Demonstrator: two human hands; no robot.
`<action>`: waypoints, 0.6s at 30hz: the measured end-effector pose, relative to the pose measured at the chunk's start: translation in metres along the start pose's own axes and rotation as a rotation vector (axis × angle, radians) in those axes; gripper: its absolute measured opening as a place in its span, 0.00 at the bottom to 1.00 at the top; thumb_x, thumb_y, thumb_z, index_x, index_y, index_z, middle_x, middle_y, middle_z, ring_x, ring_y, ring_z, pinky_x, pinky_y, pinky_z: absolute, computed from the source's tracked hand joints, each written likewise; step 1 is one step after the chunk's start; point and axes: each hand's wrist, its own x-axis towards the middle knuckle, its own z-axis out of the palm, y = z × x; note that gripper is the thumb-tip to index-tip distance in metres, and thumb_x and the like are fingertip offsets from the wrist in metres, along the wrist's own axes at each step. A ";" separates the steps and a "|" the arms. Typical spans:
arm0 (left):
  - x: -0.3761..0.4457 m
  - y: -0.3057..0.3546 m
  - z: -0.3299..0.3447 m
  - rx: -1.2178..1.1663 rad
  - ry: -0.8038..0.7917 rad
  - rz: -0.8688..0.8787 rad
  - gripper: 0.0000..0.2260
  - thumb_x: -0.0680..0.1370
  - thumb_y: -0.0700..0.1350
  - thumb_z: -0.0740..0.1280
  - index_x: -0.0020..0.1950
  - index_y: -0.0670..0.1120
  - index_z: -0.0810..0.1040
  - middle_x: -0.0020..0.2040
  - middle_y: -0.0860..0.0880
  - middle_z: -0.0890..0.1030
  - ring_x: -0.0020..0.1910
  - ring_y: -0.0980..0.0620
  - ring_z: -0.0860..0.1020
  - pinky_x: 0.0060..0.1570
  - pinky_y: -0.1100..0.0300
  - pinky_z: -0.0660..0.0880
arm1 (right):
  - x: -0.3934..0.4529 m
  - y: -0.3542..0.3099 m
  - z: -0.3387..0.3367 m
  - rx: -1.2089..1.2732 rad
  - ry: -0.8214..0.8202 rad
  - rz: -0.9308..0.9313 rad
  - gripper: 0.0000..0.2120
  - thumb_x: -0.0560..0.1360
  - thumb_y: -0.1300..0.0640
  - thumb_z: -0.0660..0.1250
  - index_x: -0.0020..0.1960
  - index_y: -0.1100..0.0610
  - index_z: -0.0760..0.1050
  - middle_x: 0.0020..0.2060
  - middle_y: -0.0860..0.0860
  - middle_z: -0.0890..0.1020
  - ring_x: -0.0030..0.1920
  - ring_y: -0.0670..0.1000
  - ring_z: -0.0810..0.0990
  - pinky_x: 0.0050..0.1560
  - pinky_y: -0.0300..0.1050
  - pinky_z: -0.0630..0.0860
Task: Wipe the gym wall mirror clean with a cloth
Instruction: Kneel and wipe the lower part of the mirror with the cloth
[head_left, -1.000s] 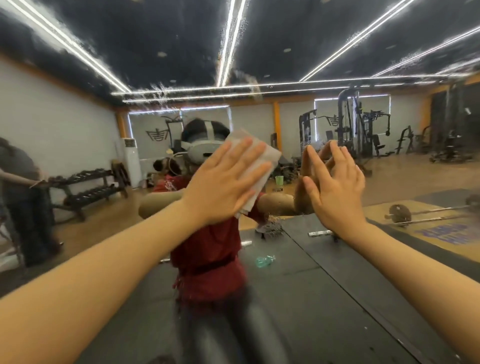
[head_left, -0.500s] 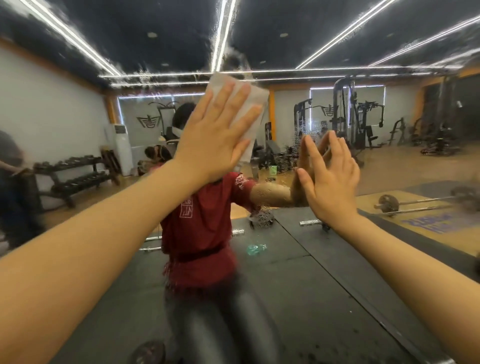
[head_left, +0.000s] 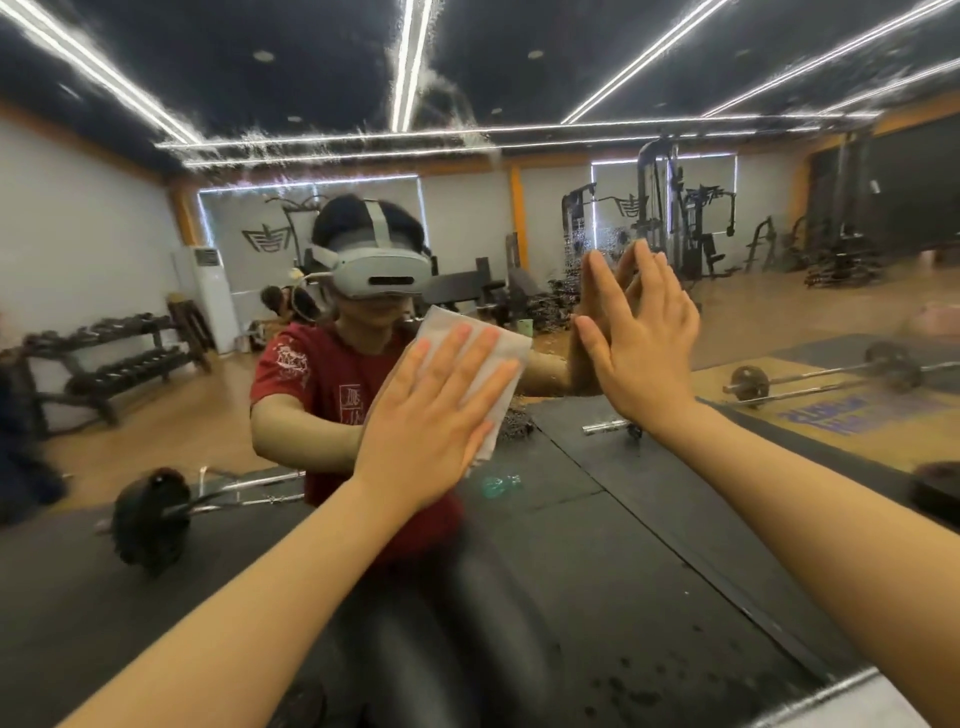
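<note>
While the left hand (head_left: 436, 410) presses flat, fingers straight, on the white cloth (head_left: 501, 345) against the mirror (head_left: 675, 545) pretty much dead centre, the right hand (head_left: 644, 353) sits at the cloth's 3 o'clock, palm flat on the glass, holding nothing. Wet streaks (head_left: 447, 124) show up at 12 o'clock.

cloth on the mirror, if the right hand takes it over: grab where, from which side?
Probably the cloth's free right edge, poking out past the left hand's flat fingers. Come from the right, where the right hand rests flat on the mirror. The middle is pinned against the glass, so only that edge can be pinched.
</note>
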 end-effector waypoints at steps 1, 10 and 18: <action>0.000 0.001 0.000 -0.006 0.010 -0.009 0.27 0.83 0.54 0.51 0.81 0.49 0.54 0.81 0.43 0.53 0.80 0.41 0.51 0.77 0.44 0.47 | 0.000 0.000 0.000 0.000 0.001 -0.001 0.28 0.81 0.38 0.50 0.80 0.43 0.53 0.80 0.57 0.52 0.79 0.59 0.49 0.73 0.65 0.52; 0.003 0.007 0.003 -0.038 0.027 -0.062 0.26 0.83 0.53 0.52 0.81 0.48 0.57 0.81 0.42 0.51 0.80 0.41 0.51 0.77 0.44 0.46 | 0.001 0.004 0.002 -0.046 0.041 -0.041 0.28 0.82 0.37 0.47 0.79 0.46 0.58 0.78 0.60 0.58 0.77 0.61 0.55 0.69 0.66 0.61; 0.004 0.018 0.005 0.042 0.036 -0.156 0.25 0.83 0.53 0.54 0.80 0.49 0.61 0.80 0.43 0.52 0.80 0.42 0.49 0.77 0.46 0.42 | 0.003 0.013 0.010 0.067 0.098 -0.111 0.27 0.82 0.38 0.50 0.78 0.45 0.61 0.78 0.58 0.58 0.77 0.58 0.52 0.73 0.63 0.51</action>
